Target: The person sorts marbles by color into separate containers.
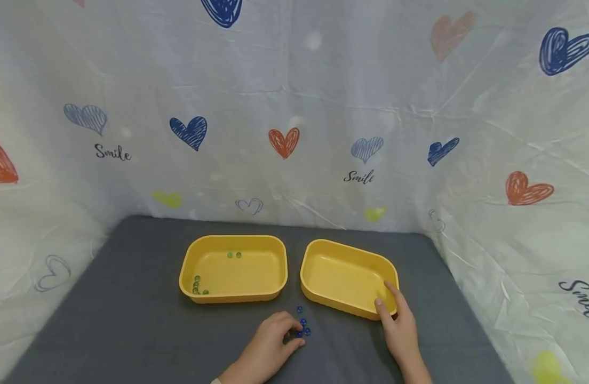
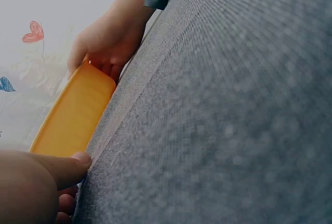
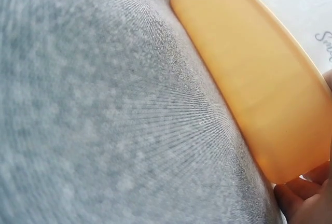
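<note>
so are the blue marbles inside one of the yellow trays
No, the blue marbles lie on the gray cloth by the left hand.

yellow trays (image 1: 241, 272): 2 | green beads (image 1: 239, 255): 6+ | blue beads (image 1: 300, 309): 4+ | hands (image 1: 270, 344): 2

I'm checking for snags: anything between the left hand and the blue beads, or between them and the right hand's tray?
Nothing visible separates the left hand from the blue beads. The yellow tray's near wall stands between the beads and its inside.
</note>
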Tool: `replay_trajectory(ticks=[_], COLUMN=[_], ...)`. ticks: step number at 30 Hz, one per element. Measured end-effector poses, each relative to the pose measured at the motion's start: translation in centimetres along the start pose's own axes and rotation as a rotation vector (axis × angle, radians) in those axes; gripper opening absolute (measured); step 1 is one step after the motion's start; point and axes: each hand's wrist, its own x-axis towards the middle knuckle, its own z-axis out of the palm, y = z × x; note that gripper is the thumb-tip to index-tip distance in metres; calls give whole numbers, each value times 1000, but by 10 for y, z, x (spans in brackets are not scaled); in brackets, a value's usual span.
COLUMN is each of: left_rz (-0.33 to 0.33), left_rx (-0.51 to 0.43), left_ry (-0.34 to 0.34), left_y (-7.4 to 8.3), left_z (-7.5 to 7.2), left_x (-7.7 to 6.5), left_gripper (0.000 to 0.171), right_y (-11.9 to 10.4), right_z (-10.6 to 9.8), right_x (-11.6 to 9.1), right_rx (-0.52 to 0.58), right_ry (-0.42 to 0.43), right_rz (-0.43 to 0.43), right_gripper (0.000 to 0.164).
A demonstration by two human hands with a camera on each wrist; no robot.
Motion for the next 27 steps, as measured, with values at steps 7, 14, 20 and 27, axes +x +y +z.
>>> replay_trajectory(ticks=[7, 14, 20, 27], left_rz=[39, 50, 37, 36], left_rx=[19, -23, -85, -125], left_ry=[12, 5, -6, -56], left_y=[-2, -2, -4, -3], left_z=[1, 2, -3, -14], left_x=[0, 2, 2, 7], left_gripper=[13, 9, 8, 9], right_y=[0, 0, 0, 1], right_z=[-1, -5, -4, -2], right_x=[-1, 1, 3, 2], right_rx=[3, -3, -7, 4], right_ry=[-18, -11, -32, -49], right_rz=[11, 6, 8, 32], right_gripper=[56, 56, 57, 57])
